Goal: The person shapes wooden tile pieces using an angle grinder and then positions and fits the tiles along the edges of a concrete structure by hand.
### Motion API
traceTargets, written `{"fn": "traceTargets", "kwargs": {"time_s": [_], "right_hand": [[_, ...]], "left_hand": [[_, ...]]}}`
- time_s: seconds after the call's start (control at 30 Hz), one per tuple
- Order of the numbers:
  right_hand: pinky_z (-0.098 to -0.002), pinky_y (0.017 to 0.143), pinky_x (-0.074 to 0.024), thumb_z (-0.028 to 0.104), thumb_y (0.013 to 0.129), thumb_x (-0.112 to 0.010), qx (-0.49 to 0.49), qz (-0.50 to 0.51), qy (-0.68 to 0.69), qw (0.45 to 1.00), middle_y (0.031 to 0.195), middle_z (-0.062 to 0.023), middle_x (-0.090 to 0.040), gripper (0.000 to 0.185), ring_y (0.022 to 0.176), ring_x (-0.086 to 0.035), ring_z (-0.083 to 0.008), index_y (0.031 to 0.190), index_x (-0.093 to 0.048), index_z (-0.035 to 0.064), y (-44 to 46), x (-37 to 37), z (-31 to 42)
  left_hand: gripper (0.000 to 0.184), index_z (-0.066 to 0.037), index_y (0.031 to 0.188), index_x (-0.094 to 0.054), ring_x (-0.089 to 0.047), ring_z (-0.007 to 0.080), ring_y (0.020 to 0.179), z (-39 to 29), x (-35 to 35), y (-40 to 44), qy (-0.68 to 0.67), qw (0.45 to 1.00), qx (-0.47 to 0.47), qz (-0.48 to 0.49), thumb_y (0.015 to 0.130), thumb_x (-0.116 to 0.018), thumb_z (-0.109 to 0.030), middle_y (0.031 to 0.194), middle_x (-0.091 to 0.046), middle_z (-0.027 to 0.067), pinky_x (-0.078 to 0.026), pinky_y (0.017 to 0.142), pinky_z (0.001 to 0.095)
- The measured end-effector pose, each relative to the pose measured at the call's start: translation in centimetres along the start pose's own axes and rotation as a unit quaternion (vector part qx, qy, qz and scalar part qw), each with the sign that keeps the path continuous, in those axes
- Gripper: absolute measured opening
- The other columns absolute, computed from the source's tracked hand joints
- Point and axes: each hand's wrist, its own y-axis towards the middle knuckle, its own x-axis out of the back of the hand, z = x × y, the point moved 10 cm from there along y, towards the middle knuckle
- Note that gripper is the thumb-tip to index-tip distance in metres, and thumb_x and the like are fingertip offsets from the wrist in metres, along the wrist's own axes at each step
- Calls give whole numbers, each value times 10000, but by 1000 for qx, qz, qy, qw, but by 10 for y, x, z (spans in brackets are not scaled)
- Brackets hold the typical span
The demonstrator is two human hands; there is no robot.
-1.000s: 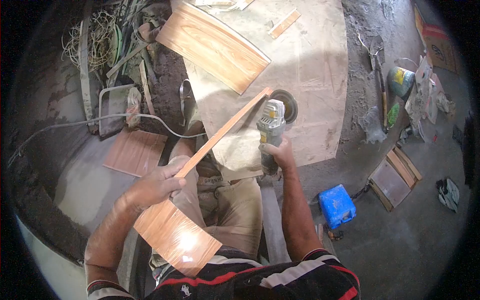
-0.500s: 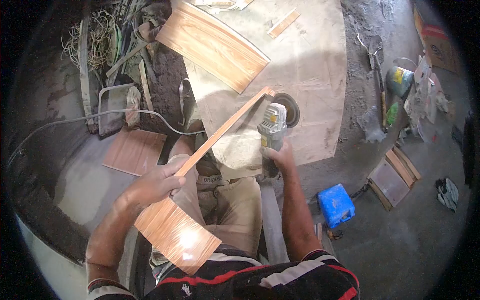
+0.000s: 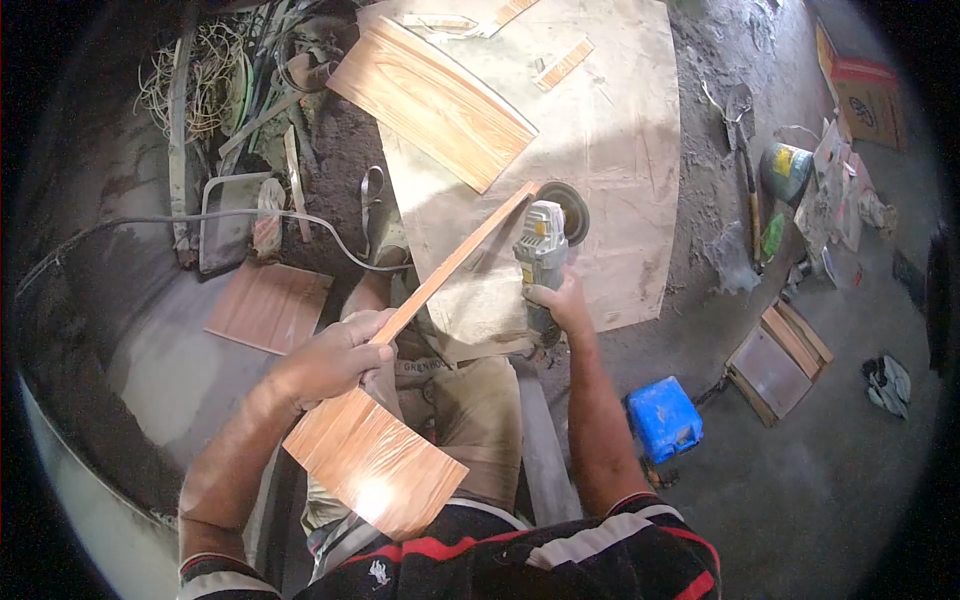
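My left hand (image 3: 335, 360) is closed around a wood-grain tile (image 3: 385, 465). From under the fingers a long narrow strip of the same wood-grain material (image 3: 455, 260) slants up and away; the hand hides where it meets the wide part. My right hand (image 3: 558, 302) grips a grey angle grinder (image 3: 541, 243) by its body. Its round dark disc (image 3: 566, 213) stands beside the far end of the strip; whether they touch I cannot tell. A larger wood-grain tile (image 3: 435, 100) lies beyond on the pale sheet (image 3: 620, 200).
Small offcuts (image 3: 565, 63) lie on the sheet. Leftward are a reddish tile (image 3: 270, 305), a grey cable (image 3: 300, 215) and tangled wires (image 3: 195, 85). A blue jerrycan (image 3: 666, 418), stacked tile pieces (image 3: 775, 365) and a bucket (image 3: 787, 170) are on the right.
The held tile and my left hand have shifted slightly right. The strip's far end sits a little lower and left, still near the disc. The camera view has moved slightly.
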Motion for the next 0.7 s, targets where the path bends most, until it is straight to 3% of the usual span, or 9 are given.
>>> {"fn": "traceTargets", "kwargs": {"time_s": [0.07, 0.13, 0.2, 0.27, 0.4, 0.47, 0.5, 0.57, 0.7], "right_hand": [[-374, 898, -547, 277, 726, -861, 10, 7, 2, 1000, 1108, -102, -736, 649, 977, -683, -202, 1272, -647, -2, 1, -1, 5], [-357, 862, -548, 254, 737, -848, 67, 23, 18, 997, 1082, -74, -734, 556, 948, -675, -179, 1209, -681, 11, 0, -5, 20], [-354, 850, -547, 244, 734, -845, 56, 25, 23, 998, 1063, -67, -732, 533, 936, -673, -174, 1187, -688, 11, 1, -6, 16], [-351, 838, -546, 235, 732, -842, 44, 28, 25, 998, 1045, -59, -729, 509, 924, -671, -168, 1165, -695, 10, 2, -6, 12], [-345, 825, -544, 212, 733, -830, 36, 38, 49, 997, 1026, -47, -725, 480, 910, -662, -157, 1149, -700, 10, 7, -9, 1], [-342, 822, -543, 206, 737, -823, 29, 33, 58, 997, 1025, -43, -724, 475, 904, -660, -154, 1151, -700, 10, 7, -9, -1], [-340, 826, -544, 202, 740, -820, 40, 33, 52, 997, 1030, -42, -724, 474, 905, -661, -154, 1156, -699, 10, 8, -8, -1], [-339, 829, -545, 197, 743, -817, 50, 33, 45, 997, 1035, -41, -724, 473, 906, -662, -153, 1160, -699, 9, 8, -5, -4], [-342, 846, -546, 193, 733, -826, 30, 50, 74, 996, 1061, -46, -725, 510, 926, -664, -159, 1189, -693, 6, 7, -9, -6]], "left_hand": [[608, -92, 1596, -429, -480, 32, 753, 5, -2, 0, -4, 1000, 10, 8, 1032, -609, -233, 885, -487, -88, -424, 658, 193], [611, -94, 1597, -430, -484, 33, 750, 6, -2, 1, -10, 1000, 2, 7, 1032, -612, -239, 882, -490, -86, -426, 656, 196], [613, -96, 1597, -431, -488, 33, 748, 5, -4, 2, -18, 1000, -3, 10, 1031, -615, -244, 878, -494, -84, -428, 653, 198], [621, -21, 1569, -431, -501, 71, 779, 3, -5, 1, 16, 1000, 9, 7, 1000, -583, -214, 1040, -514, 2, -478, 680, 245], [620, -29, 1576, -426, -514, 82, 798, -3, -1, -2, 38, 999, 6, -4, 1003, -578, -211, 1043, -524, 9, -489, 703, 258], [638, -102, 1607, -425, -483, 44, 735, 8, 1, 2, 14, 1000, -2, -2, 1019, -615, -260, 862, -489, -83, -439, 653, 211], [638, -102, 1607, -425, -483, 44, 735, 9, 3, 2, 13, 1000, -3, -3, 1019, -615, -260, 862, -489, -83, -439, 653, 211], [612, -53, 1593, -415, -531, 88, 838, 9, 1, 3, 31, 999, -15, 12, 1021, -568, -208, 1047, -553, 23, -500, 737, 272], [607, -75, 1602, -413, -517, 63, 847, 13, 6, 4, 24, 999, -22, 15, 1034, -581, -205, 1016, -552, -10, -493, 736, 249]]}}
